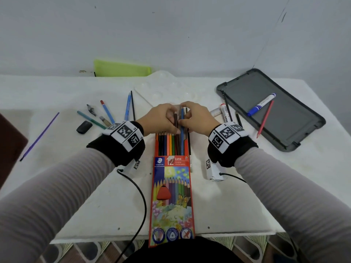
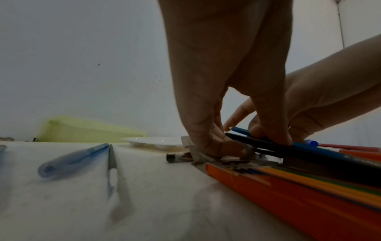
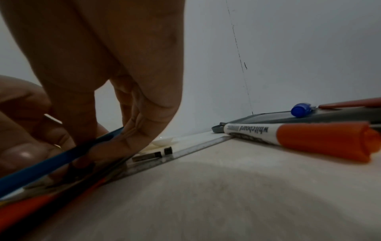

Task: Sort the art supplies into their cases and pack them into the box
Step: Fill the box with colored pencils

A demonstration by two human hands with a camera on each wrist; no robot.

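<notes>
Pencil case (image 1: 171, 196) flat on desk (image 1: 247, 186), long axis running from person toward wall, open end far. Coloured pencils (image 1: 167, 145) inside lie parallel to case.

Left hand (image 1: 161, 118) pinches dark brown pencil (image 1: 176, 122) at case mouth; right hand (image 1: 197, 118) pinches blue pencil (image 1: 182, 130). Both pencils lie along case axis, far ends raised slightly.

Loose pens (image 1: 106, 114) fan out left. Dark tray (image 1: 296, 133) at right holds blue marker (image 1: 262, 104) and red pencil (image 1: 265, 119), both diagonal. Green pouch (image 1: 121, 68) by wall.
</notes>
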